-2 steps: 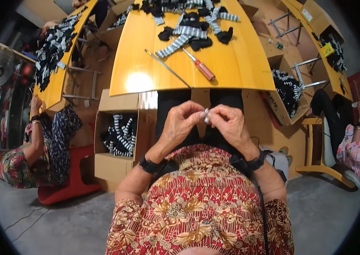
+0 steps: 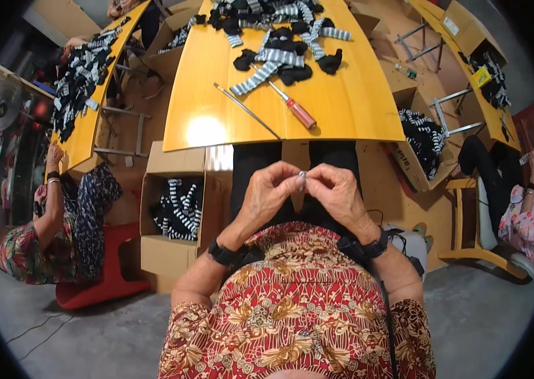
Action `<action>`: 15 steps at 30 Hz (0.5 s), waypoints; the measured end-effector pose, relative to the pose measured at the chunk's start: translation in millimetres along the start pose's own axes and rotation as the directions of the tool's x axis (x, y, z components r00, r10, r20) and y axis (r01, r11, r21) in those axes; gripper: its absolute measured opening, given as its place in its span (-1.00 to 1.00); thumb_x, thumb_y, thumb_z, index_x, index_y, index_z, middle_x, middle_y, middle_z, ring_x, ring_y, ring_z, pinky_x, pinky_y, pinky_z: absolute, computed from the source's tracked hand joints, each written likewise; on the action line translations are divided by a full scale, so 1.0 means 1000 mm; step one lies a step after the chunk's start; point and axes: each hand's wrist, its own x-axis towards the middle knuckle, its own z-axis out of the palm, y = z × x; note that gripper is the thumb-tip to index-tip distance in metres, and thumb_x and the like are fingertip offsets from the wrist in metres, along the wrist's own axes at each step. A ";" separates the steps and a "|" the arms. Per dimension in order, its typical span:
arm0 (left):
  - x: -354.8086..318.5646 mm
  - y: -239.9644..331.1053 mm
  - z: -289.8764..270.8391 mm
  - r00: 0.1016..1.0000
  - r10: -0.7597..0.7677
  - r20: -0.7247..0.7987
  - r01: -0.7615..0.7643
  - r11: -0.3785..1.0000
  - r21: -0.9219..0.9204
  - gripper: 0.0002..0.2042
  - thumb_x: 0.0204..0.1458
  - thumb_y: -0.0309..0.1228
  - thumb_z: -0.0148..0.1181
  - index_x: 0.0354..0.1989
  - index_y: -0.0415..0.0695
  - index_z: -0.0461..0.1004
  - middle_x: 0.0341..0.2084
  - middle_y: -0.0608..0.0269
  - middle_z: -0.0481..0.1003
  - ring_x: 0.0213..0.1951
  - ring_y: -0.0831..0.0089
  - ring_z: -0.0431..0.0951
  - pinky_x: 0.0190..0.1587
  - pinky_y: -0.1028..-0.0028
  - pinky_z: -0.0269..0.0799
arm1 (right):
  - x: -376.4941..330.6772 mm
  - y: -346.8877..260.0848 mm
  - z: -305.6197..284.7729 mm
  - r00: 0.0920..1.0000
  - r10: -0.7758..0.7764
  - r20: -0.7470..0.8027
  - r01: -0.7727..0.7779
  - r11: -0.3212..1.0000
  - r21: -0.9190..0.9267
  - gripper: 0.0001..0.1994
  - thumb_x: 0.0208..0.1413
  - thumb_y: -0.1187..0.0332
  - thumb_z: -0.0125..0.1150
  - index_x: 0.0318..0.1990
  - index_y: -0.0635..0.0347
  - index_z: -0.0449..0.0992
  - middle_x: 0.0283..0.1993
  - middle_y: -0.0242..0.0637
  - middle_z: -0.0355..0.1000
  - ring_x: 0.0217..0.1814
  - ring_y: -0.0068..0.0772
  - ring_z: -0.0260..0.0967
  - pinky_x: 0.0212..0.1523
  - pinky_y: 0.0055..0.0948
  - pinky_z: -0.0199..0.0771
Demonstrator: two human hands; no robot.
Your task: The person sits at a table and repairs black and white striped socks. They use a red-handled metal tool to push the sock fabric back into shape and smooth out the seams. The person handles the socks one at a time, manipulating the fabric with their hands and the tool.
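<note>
Small grey piece (image 2: 302,179) is pinched between fingertips of left hand (image 2: 266,196) and right hand (image 2: 338,194), held over the lap just below the yellow table (image 2: 355,107) edge. Red-handled screwdriver (image 2: 295,108) is lying on the table beyond, beside striped fabric pieces (image 2: 261,74).

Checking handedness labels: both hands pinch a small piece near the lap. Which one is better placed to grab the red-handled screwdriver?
Right, probably. The right hand sits nearly straight below the red-handled screwdriver on the yellow table; the left hand lies further left. Both pinch the small pale piece, so one must release.
</note>
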 end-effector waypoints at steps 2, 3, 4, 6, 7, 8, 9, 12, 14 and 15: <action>-0.001 -0.005 0.001 1.000 -0.007 0.004 0.007 1.000 0.025 -0.77 0.11 -0.34 0.23 -0.24 -0.29 0.53 -0.46 0.33 0.56 -0.37 0.67 0.48 -0.31 0.62 0.41 | 0.001 0.002 0.002 0.999 -0.031 -0.013 0.031 0.998 -0.046 -0.91 0.06 0.45 0.19 -0.37 0.31 0.52 -0.51 -0.34 0.48 -0.47 -0.69 0.39 -0.44 -0.59 0.40; -0.001 -0.008 0.001 1.000 -0.015 0.004 0.015 0.999 -0.031 -0.77 0.13 -0.34 0.21 -0.23 -0.30 0.53 -0.45 0.31 0.56 -0.37 0.66 0.49 -0.30 0.61 0.42 | 0.001 0.002 0.003 1.000 -0.023 -0.011 0.023 0.998 -0.051 -0.91 0.05 0.46 0.19 -0.38 0.31 0.51 -0.51 -0.33 0.49 -0.46 -0.68 0.40 -0.43 -0.58 0.41; -0.001 -0.010 0.002 1.000 -0.023 0.005 0.024 0.996 -0.086 -0.78 0.15 -0.35 0.19 -0.22 -0.30 0.54 -0.44 0.30 0.57 -0.37 0.65 0.50 -0.30 0.60 0.44 | 0.001 0.001 0.004 1.000 -0.015 -0.009 0.014 0.998 -0.056 -0.91 0.05 0.46 0.19 -0.39 0.32 0.50 -0.50 -0.32 0.49 -0.46 -0.66 0.42 -0.43 -0.57 0.43; -0.003 -0.005 0.002 0.996 -0.086 0.020 0.088 0.990 -0.115 -0.78 0.18 -0.36 0.15 -0.18 -0.29 0.53 -0.38 0.27 0.57 -0.33 0.60 0.54 -0.24 0.57 0.48 | 0.003 0.002 0.004 1.000 -0.019 0.006 0.019 0.997 -0.069 -0.91 0.06 0.46 0.17 -0.40 0.33 0.48 -0.48 -0.31 0.49 -0.43 -0.64 0.45 -0.40 -0.56 0.46; -0.003 -0.001 0.002 0.993 -0.116 0.029 0.119 0.984 -0.129 -0.78 0.19 -0.37 0.13 -0.16 -0.29 0.53 -0.35 0.26 0.57 -0.32 0.57 0.56 -0.21 0.56 0.50 | 0.004 0.004 0.004 1.000 -0.021 0.013 0.022 0.997 -0.077 -0.90 0.07 0.47 0.16 -0.40 0.33 0.47 -0.47 -0.30 0.50 -0.42 -0.62 0.47 -0.39 -0.56 0.48; -0.004 -0.004 0.000 0.991 -0.127 0.044 0.132 0.979 -0.156 -0.78 0.19 -0.36 0.14 -0.16 -0.28 0.53 -0.35 0.26 0.57 -0.31 0.56 0.56 -0.21 0.56 0.49 | 0.004 0.007 0.004 1.000 -0.012 0.012 0.013 1.000 -0.024 -0.90 0.08 0.46 0.16 -0.40 0.33 0.47 -0.47 -0.29 0.50 -0.41 -0.61 0.48 -0.38 -0.56 0.49; -0.005 -0.010 -0.003 0.988 -0.142 0.057 0.150 0.972 -0.182 -0.78 0.19 -0.36 0.14 -0.15 -0.27 0.53 -0.34 0.25 0.57 -0.30 0.56 0.57 -0.21 0.56 0.49 | 0.004 0.010 0.006 1.000 -0.001 0.016 0.000 0.999 0.032 -0.89 0.09 0.45 0.16 -0.39 0.34 0.46 -0.46 -0.29 0.50 -0.40 -0.60 0.49 -0.37 -0.55 0.50; -0.002 -0.017 -0.005 0.981 -0.185 0.055 0.193 0.947 -0.256 -0.81 0.16 -0.38 0.16 -0.18 -0.25 0.54 -0.38 0.28 0.57 -0.34 0.57 0.55 -0.25 0.58 0.48 | 0.005 0.008 0.007 0.999 0.023 0.029 -0.026 0.995 0.095 -0.86 0.13 0.42 0.18 -0.40 0.32 0.44 -0.45 -0.30 0.50 -0.39 -0.61 0.49 -0.36 -0.58 0.50; -0.002 -0.019 -0.004 0.981 -0.194 0.023 0.193 0.948 -0.252 -0.82 0.16 -0.39 0.17 -0.21 -0.27 0.55 -0.43 0.30 0.56 -0.38 0.60 0.53 -0.30 0.58 0.47 | 0.005 0.009 0.008 0.999 0.021 0.038 -0.025 0.994 0.110 -0.84 0.12 0.39 0.21 -0.41 0.30 0.43 -0.46 -0.31 0.49 -0.42 -0.63 0.47 -0.39 -0.59 0.48; -0.003 -0.019 -0.003 0.982 -0.188 0.013 0.186 0.955 -0.233 -0.82 0.15 -0.40 0.17 -0.23 -0.27 0.54 -0.44 0.30 0.56 -0.39 0.60 0.53 -0.32 0.58 0.47 | 0.005 0.010 0.009 0.999 0.018 0.031 -0.019 0.999 0.044 -0.83 0.12 0.39 0.21 -0.42 0.29 0.42 -0.48 -0.33 0.48 -0.43 -0.64 0.45 -0.40 -0.60 0.46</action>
